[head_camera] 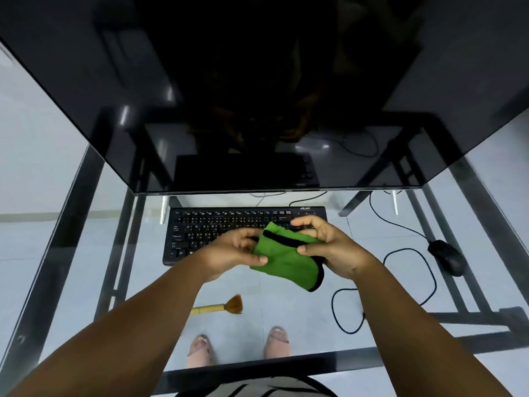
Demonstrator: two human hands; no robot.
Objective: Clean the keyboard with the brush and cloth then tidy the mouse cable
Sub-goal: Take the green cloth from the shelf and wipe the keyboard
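Observation:
A green cloth (286, 260) with black trim hangs folded between both hands, above the right half of the black keyboard (217, 227). My left hand (232, 250) pinches its left edge. My right hand (329, 247) grips its right side, with fingers over the top corner. The brush (220, 306), with a pale wooden handle and brown bristles, lies on the glass below the keyboard, untouched. The black mouse (446, 256) rests at the right. Its black cable (400, 282) loops loosely across the glass toward the front.
A large dark monitor (257, 96) leans over the back of the glass desk (51, 239). The desk's black metal frame shows through the glass. My feet (237, 348) are visible on the pale tiled floor beneath.

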